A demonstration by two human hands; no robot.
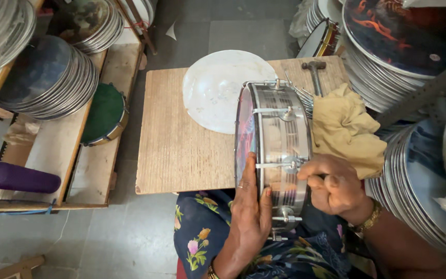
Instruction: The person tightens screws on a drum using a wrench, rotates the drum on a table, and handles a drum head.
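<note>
One shiny round metal frame drum (277,150) stands on its edge at the near right corner of the square wooden board table (176,150), its chrome shell turned up toward the camera. The left hand (249,212) lies flat and open against the drum's skin side, fingers spread upward and thumb over the rim, steadying rather than clasping. The right hand (334,186) is curled closed at a tuning lug on the shell; whatever it pinches is hidden by the fingers, so I cannot tell what it has hold of. Four tension lugs show along the shell.

On the table behind the drum lies one white translucent round drum skin (223,88). To the drum's right sit one crumpled yellow cloth (347,129) and, beyond it, one metal-headed hammer (314,72). Left of the table, one green-skinned tambourine (104,114) rests on a wooden pallet rack (58,155), beside one purple cylinder (14,177).
</note>
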